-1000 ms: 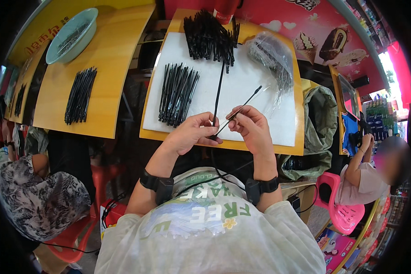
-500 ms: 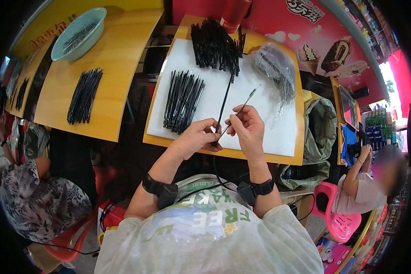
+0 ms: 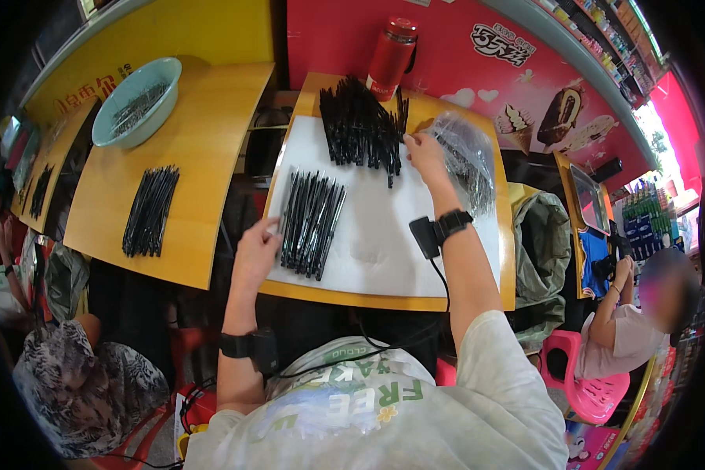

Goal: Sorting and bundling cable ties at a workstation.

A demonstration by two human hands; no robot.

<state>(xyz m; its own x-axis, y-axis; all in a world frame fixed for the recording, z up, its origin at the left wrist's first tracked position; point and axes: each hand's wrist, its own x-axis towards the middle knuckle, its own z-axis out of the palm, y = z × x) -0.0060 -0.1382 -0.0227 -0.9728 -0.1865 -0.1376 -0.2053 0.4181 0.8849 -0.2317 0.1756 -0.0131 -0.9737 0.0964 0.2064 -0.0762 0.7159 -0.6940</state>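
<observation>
Head cam: left hand [image 3: 256,254] has a loosely open grip, just left of the smaller bundle of black strips [image 3: 311,223]. Right hand [image 3: 428,157] is at the right edge of the bigger black pile [image 3: 360,125] on the worktop [image 3: 345,294], can't tell if that grip's pinching any.

I count four bunches of thin black sticks [image 3: 313,227]: two are on the one white foam sheet [image 3: 376,254], and one lies on each of two wooden tables [image 3: 200,157] at the left. The single sticks overlap too much for counting. There are also one red flask [image 3: 392,59], one pale blue basin [image 3: 145,135], one clear plastic bag [image 3: 460,141], two black wrist devices [image 3: 444,229], one left hand [image 3: 254,252] and one right hand [image 3: 428,155].
</observation>
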